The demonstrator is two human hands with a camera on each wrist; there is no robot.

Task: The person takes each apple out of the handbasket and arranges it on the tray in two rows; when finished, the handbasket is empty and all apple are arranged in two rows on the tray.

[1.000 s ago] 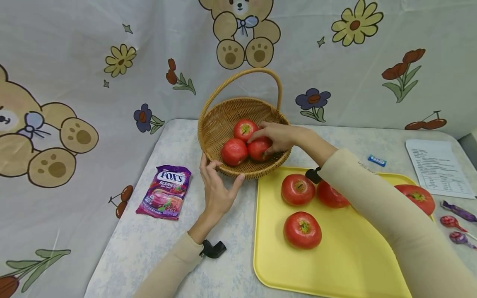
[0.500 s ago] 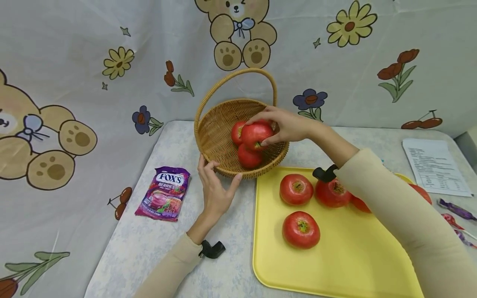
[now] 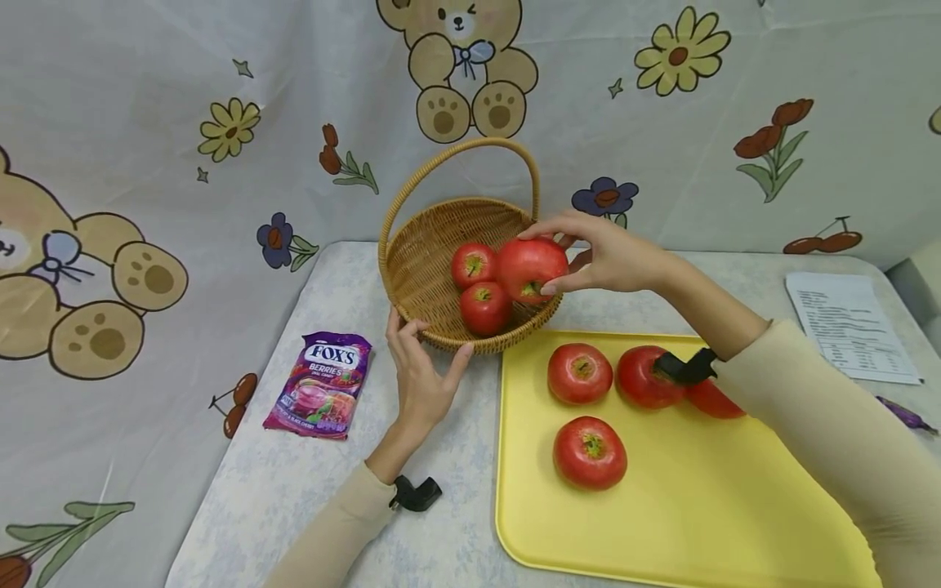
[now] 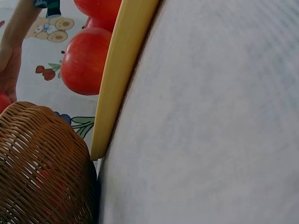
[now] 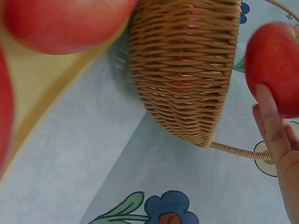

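Observation:
A wicker basket (image 3: 430, 245) with a tall handle stands at the back of the table, its mouth tilted forward. Inside lie two red apples, one behind (image 3: 474, 265) and one in front (image 3: 486, 309). My right hand (image 3: 613, 255) grips another red apple (image 3: 531, 269) between thumb and fingers, over the basket's right rim. The right wrist view shows this held apple (image 5: 275, 70) beyond the rim, apart from the wicker. My left hand (image 3: 422, 384) holds the basket's front left rim with its fingertips and thumb. The left wrist view leaves that hand out.
A yellow tray (image 3: 684, 523) lies front right, with several red apples on it, including a near one (image 3: 590, 453). A purple candy bag (image 3: 321, 385) lies left. Printed paper (image 3: 849, 327) and a purple-wrapped candy (image 3: 907, 415) are at the far right. A patterned cloth hangs behind.
My right hand has lifted one apple off the others in the basket and moved it right, over the rim. The two left inside have shifted. My left hand stays at the rim.

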